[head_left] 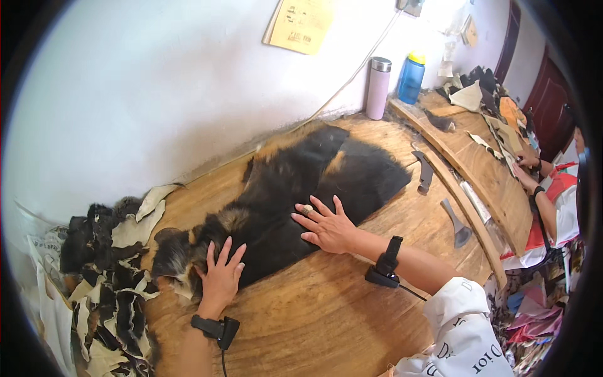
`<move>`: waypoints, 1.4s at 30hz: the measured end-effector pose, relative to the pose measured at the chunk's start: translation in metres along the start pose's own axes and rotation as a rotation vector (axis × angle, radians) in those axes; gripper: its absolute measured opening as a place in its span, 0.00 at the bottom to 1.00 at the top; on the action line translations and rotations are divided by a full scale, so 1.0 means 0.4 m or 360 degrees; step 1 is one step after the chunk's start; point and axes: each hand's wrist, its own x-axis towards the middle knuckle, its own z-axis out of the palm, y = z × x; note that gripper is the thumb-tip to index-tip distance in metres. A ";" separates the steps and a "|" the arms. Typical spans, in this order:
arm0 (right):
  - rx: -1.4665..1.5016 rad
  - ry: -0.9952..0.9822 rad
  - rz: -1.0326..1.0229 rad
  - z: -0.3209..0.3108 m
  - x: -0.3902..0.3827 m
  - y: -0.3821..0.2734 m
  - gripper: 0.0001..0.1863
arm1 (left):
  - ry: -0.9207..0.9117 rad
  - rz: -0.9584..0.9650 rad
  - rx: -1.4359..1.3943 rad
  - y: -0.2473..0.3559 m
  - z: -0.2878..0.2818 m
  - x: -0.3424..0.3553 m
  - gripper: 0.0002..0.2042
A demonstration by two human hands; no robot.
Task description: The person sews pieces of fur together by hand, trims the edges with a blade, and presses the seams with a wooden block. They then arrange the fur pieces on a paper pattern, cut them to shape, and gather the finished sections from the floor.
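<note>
A black fur pelt (286, 182) with tan and greyish patches lies spread across the wooden table. My left hand (221, 276) rests with fingers apart on its near left end, beside a paler tuft. On the middle of the pelt, my right hand (328, 227) lies flat, its fingers spread and a ring on one of them. Neither hand grips anything; both press on the fur from above. Each wrist wears a black strap with a small box and a cable.
Fur scraps (113, 276) pile up at the left. Right of the pelt lie a dark curved blade (424, 173) and a fan-shaped metal blade (456, 223), near a wooden strip (465, 201). A pink flask (377, 91) and blue bottle (411, 78) stand behind. Another person's hands (526, 168) work at the right.
</note>
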 end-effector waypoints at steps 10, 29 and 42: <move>-0.0122 0.0003 0.0648 -0.020 -0.065 0.312 0.27 | 0.0015 -0.0046 -0.0042 0.005 0.007 0.014 0.18; 0.0218 0.0394 -0.0859 -0.080 0.008 -0.367 0.24 | 0.0407 0.0018 -0.0356 -0.104 -0.066 -0.413 0.14; -0.0240 0.0667 -0.0256 0.084 0.205 -0.602 0.29 | 0.0436 -0.0320 -0.0872 -0.191 -0.051 -0.592 0.15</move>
